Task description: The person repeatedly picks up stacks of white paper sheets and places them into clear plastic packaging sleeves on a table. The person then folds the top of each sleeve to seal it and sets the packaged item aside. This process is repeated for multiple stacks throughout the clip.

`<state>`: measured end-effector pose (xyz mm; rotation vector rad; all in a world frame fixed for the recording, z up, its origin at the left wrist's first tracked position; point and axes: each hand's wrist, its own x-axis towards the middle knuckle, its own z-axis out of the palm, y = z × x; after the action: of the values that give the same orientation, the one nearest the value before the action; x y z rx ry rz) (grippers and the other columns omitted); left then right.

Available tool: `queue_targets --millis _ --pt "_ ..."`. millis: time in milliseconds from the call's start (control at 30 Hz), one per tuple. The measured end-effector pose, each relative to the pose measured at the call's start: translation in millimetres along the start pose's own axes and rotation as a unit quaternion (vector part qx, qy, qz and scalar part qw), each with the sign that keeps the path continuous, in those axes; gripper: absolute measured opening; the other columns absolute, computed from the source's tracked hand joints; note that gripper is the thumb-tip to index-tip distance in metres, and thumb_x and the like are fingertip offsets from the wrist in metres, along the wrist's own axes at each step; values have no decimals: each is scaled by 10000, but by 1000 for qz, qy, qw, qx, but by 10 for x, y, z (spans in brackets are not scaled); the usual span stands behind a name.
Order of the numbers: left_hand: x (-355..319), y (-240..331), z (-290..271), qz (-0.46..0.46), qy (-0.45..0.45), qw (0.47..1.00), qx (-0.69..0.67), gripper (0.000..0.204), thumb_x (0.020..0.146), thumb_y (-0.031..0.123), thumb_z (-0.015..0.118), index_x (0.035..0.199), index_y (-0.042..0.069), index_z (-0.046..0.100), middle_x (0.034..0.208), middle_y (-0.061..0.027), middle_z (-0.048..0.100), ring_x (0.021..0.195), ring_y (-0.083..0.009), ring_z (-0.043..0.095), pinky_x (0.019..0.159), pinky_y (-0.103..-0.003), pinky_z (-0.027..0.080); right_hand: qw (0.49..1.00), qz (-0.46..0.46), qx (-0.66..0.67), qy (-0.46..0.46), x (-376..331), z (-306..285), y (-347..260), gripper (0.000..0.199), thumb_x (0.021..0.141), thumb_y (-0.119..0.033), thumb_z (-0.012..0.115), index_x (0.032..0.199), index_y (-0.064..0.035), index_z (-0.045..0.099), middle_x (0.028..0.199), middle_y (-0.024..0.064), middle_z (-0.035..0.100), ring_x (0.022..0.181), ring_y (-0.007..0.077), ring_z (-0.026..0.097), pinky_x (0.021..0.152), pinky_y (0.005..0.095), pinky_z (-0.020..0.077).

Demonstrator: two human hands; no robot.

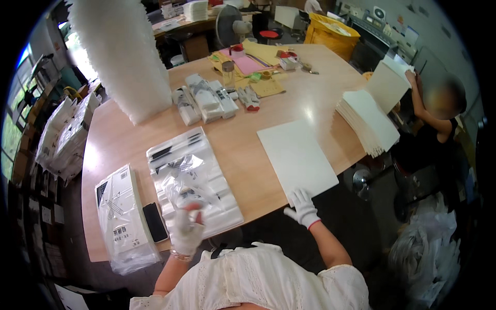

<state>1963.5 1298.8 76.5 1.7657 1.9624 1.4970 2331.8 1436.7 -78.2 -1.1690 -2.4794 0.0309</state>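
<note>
My right hand (pixel 304 207), in a white glove with a red cuff, lies on the near edge of a white rectangular sheet stack (pixel 297 155), fingers stretched out. The stack rests flat at the table's front edge. On the left, my gloved left hand (pixel 187 230) hovers at the near part of a pile of clear plastic bags (pixel 219 181) with black print. Its fingers are smeared by motion, so its grip cannot be made out. A rumpled clear bag (pixel 188 178) rises from the pile just beyond those fingers. Beside the pile is a black phone (pixel 155 222).
Bagged white packs (pixel 121 217) lie at the table's left edge. Wrapped bundles (pixel 204 98), a clear jar (pixel 228 75) and tape rolls stand farther back. A tall white stack (pixel 121 57) rises far left. At right, a person handles boards beside stacked white sheets (pixel 369 121).
</note>
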Motion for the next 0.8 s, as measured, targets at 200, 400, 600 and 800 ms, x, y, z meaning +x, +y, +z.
queue_targets --millis 200,400,600,800 --pt "-250 88 1092 -208 -381 837 -332 192 851 67 510 1033 29 556 971 -91 616 898 -225 599 832 -291 468 984 122 121 -44 296 -85 -106 300 814 -261 608 1035 -59 592 997 132 613 960 315 565 855 391 455" --pt "-432 -282 1569 -498 -312 683 -433 251 858 223 533 1051 65 564 1036 -61 584 872 -188 569 768 -377 471 932 -156 323 -42 364 -702 -1086 285 854 -276 563 1049 -75 619 992 118 640 867 281 620 725 367 505" --pt "-291 142 984 -200 -463 862 -46 514 773 271 583 1166 -37 462 1180 -182 496 1028 -294 538 822 -465 444 420 461 780 -49 -482 -14 -541 527 895 -446 511 1230 -43 465 1100 143 563 982 248 556 843 411 469" --pt "-600 409 831 132 -341 918 153 646 706 355 651 1208 -5 460 1260 -232 398 1138 -407 415 915 -475 392 593 424 679 84 98 219 -1635 369 862 -185 585 1165 13 511 1069 78 588 941 169 559 837 304 455"
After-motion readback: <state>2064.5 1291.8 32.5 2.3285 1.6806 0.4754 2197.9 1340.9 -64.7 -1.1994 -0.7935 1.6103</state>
